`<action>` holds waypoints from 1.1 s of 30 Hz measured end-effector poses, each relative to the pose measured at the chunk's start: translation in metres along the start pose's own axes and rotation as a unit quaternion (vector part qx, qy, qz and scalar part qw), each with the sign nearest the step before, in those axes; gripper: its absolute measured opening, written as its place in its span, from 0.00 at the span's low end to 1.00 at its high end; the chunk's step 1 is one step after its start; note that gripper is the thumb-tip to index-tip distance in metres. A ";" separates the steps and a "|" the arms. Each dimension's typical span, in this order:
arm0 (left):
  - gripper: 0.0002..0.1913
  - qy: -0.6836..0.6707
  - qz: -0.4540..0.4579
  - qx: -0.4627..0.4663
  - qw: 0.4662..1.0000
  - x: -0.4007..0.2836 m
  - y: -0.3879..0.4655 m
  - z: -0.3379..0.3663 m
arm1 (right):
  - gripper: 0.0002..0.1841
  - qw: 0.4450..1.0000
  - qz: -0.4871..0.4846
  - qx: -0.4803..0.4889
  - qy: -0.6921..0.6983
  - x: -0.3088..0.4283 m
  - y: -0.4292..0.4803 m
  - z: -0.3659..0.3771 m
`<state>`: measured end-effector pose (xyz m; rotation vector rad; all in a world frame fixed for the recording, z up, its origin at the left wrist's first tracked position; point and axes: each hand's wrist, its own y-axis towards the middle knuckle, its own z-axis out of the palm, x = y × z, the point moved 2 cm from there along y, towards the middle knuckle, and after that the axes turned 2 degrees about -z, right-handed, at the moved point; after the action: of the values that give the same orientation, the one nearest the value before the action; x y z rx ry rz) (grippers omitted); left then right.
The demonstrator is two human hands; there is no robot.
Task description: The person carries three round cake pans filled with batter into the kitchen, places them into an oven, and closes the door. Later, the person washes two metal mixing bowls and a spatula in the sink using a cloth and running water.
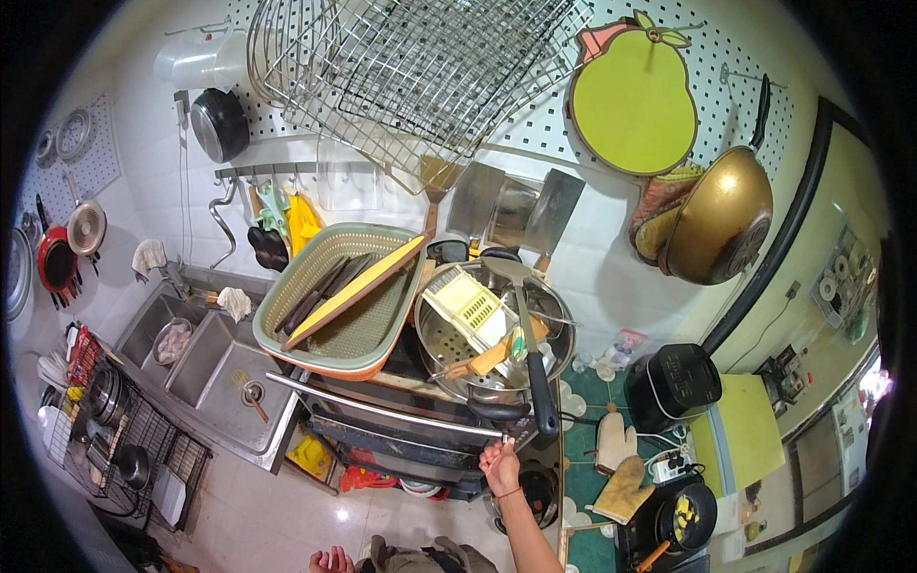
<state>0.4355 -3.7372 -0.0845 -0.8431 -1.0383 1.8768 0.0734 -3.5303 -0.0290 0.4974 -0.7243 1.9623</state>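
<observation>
My right hand (500, 465) reaches to the right end of the metal bar handle (387, 407) on the dark oven door; its fingers are curled at the bar, and whether they grip it is unclear. My left hand (332, 561) hangs low at the bottom edge, fingers apart, holding nothing. On top of the oven stands a green plastic basket (269, 315) with dark-handled utensils and a yellow board with a brown edge (354, 292). Right of it, a steel pot (566, 315) holds a pale yellow grater (476, 311), with a black-handled spatula (534, 344) lying across it.
A double steel sink (222, 372) with a bowl of raw meat (172, 341) lies left. Wire racks (423, 71) and a golden wok (723, 215) hang above. At right are a rice cooker (673, 383), oven mitts (623, 489) and a frying pan (696, 505) with yellow food.
</observation>
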 end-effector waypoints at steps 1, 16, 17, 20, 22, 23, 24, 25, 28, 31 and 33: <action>0.29 -0.003 0.003 -0.005 1.000 0.000 0.000 0.000 | 0.22 0.999 0.012 0.003 0.031 -0.001 0.001 -0.001; 0.26 -0.019 0.009 -0.004 1.000 0.006 0.001 -0.004 | 0.21 0.983 0.034 0.052 0.175 -0.001 0.001 0.000; 0.26 -0.019 0.009 -0.004 1.000 0.007 0.000 -0.004 | 0.21 0.981 0.035 0.052 0.182 -0.001 0.001 0.001; 0.28 -0.017 0.011 -0.005 1.000 0.008 -0.002 -0.003 | 0.21 0.978 0.037 0.054 0.196 0.000 0.000 0.003; 0.29 -0.013 0.015 -0.007 1.000 0.008 -0.002 -0.003 | 0.21 0.975 0.039 0.067 0.209 0.001 -0.002 0.005; 0.29 -0.014 0.014 -0.005 1.000 0.008 -0.001 -0.003 | 0.21 0.975 0.041 0.060 0.208 0.001 -0.002 0.006; 0.29 -0.014 0.014 -0.004 1.000 0.008 0.000 -0.004 | 0.21 0.975 0.041 0.058 0.209 0.002 -0.002 0.006; 0.30 -0.015 0.013 -0.003 1.000 0.008 0.001 -0.005 | 0.21 0.975 0.041 0.056 0.210 0.002 -0.003 0.007; 0.29 -0.012 0.019 0.000 1.000 0.007 0.007 -0.008 | 0.21 0.974 0.039 0.063 0.215 0.002 -0.003 0.008; 0.28 -0.009 0.018 0.008 1.000 0.005 0.011 -0.010 | 0.21 0.974 0.034 0.068 0.211 0.002 -0.003 0.007; 0.27 -0.003 0.014 0.015 1.000 0.005 0.012 -0.010 | 0.21 0.974 0.036 0.066 0.213 0.001 -0.003 0.006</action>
<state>0.4375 -3.7330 -0.1001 -0.8395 -1.0033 1.9147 0.0755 -3.5322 -0.0229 0.1156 -0.3452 2.0994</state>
